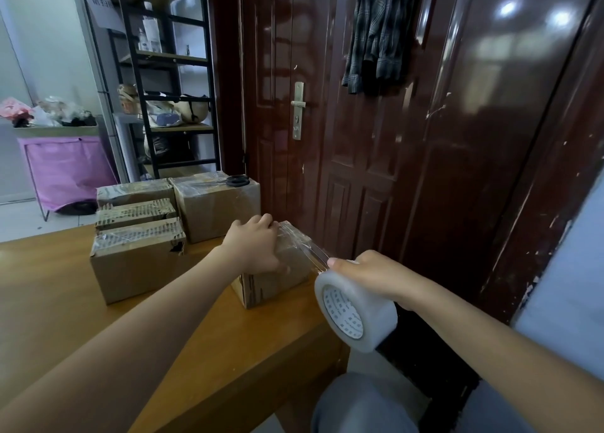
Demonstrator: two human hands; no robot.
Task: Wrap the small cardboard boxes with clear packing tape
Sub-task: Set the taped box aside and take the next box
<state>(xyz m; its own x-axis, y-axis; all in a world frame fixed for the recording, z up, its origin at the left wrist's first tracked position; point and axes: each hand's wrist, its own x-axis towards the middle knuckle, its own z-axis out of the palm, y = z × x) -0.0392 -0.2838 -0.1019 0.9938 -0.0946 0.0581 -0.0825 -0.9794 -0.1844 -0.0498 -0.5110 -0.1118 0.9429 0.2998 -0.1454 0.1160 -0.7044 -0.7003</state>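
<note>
A small cardboard box (274,284) stands near the right edge of the wooden table (65,302). My left hand (253,244) lies on top of it, fingers reaching over its far edge. My right hand (369,274) grips a fat roll of clear packing tape (354,311) just off the table's right side. A stretched strip of tape (307,244) runs from the roll to the top of the box. Several other boxes stand behind: a large one (137,266), a taped one (217,208) and two stacked further back (135,204).
Black scissors (237,181) lie on the taped box at the back. A dark red door (376,122) stands close to the right of the table. A black shelf rack (170,73) and a pink bin (65,168) are at the back left. My knee (359,403) is below.
</note>
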